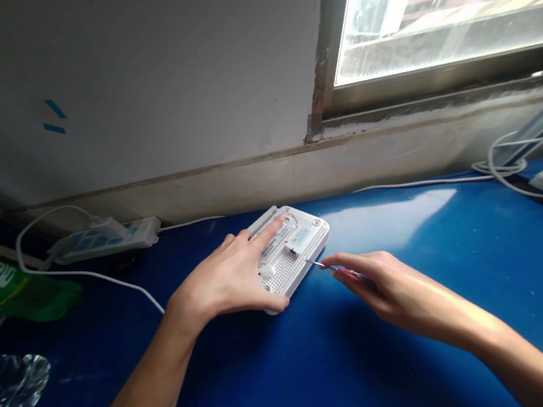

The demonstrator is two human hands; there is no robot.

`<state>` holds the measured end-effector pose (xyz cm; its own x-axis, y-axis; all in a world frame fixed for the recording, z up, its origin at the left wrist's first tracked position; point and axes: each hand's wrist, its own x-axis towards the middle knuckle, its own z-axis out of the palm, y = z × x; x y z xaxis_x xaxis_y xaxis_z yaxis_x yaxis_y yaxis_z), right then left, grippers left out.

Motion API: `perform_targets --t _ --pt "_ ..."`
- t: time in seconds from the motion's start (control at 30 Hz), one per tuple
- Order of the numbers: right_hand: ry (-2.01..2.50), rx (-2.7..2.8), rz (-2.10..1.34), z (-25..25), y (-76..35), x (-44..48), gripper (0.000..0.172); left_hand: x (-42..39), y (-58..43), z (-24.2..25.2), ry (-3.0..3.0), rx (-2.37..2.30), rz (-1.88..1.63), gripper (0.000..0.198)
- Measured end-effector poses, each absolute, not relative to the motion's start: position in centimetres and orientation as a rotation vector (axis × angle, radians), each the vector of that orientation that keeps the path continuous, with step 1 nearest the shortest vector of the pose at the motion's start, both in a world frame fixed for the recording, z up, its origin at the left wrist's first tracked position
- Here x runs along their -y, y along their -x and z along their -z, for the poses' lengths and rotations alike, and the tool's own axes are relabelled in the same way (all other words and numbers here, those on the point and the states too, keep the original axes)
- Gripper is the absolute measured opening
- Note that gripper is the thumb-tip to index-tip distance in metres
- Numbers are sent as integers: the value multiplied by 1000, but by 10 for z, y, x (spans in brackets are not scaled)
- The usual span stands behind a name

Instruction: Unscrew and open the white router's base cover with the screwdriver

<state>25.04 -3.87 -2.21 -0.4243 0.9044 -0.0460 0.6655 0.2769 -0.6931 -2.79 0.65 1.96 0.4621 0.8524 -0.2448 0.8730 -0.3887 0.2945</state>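
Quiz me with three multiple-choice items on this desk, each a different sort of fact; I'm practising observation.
1. Where does the white perforated device lie? A windowsill B blue desktop C power strip
2. What colour is the screwdriver handle in the right hand? A green B yellow C red
3. What is the left hand doing? A spread on the device B resting on the power strip C hanging free

1 B: it sits on the blue surface.
2 C: red shows within the grip.
3 A: it lies across the device.

A plain workroom, it seems. A blue-topped bench (297, 388) runs beneath a window (445, 4), with a power strip (105, 240) by the wall (133, 81).
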Motion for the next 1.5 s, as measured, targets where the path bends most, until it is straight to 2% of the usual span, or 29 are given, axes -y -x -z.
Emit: perform_targets --t 0.13,0.3,0.53,0.7,1.07,1.27,1.4,1.5 --pt "1489 2039 -805 37 -231 44 44 -8 31 -23 -2337 -1482 2 124" --pt "1440 1971 -848 51 -218 45 44 -9 32 -20 -2311 -1502 12 124" --pt "1614 2187 -919 23 -244 40 41 -3 14 -11 -2341 -1577 119 132" --pt "1549 2348 -1011 14 -248 46 37 5 4 -13 -2309 -1556 163 143" --pt "1576 2247 -1034 8 -243 56 35 6 1 -14 -2318 -1585 157 141" --pt "1476 2352 -912 17 -238 57 27 8 4 -12 -2373 -1584 89 134" --pt "1403 2422 -893 26 -226 55 34 3 17 -8 -2430 -1532 -1 128" --pt "1410 2354 -901 39 -216 57 29 -5 26 -8 -2413 -1483 -30 124"
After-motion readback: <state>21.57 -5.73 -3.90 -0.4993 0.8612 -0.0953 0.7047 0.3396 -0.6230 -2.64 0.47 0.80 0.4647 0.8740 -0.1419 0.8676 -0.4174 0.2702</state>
